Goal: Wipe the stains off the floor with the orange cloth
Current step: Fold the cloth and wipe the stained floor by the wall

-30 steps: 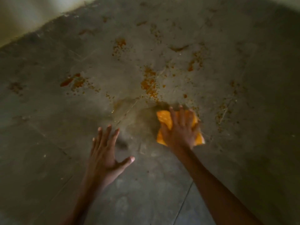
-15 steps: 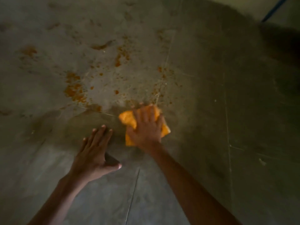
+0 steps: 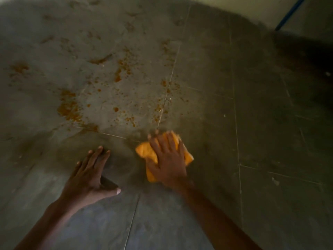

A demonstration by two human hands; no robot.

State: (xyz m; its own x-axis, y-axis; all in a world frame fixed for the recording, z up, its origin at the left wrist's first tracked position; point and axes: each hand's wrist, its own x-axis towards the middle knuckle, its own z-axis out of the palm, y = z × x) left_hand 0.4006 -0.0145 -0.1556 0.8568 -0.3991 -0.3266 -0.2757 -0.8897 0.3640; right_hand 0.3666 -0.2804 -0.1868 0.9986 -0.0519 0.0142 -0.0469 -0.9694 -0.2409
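The orange cloth (image 3: 146, 152) lies crumpled on the grey tiled floor (image 3: 270, 123). My right hand (image 3: 167, 159) presses flat on it with fingers spread and pointing away from me, covering most of it. My left hand (image 3: 90, 175) rests flat on the bare floor to the left of the cloth, fingers straight, thumb out to the right. Orange-brown stains (image 3: 69, 109) are spattered over the tiles beyond both hands, with more stains (image 3: 123, 69) farther off. A damp, darker patch of floor lies between and in front of the hands.
A pale wall (image 3: 243, 8) meets the floor at the far right. A blue rod (image 3: 290, 13) leans there. Tile joints run away from me beside the cloth. The right side of the floor is dark and shadowed.
The view has swung to the right, so the stains now sit up and to the left. My right hand has slid the cloth over the floor toward the tile joint; my left hand stays planted.
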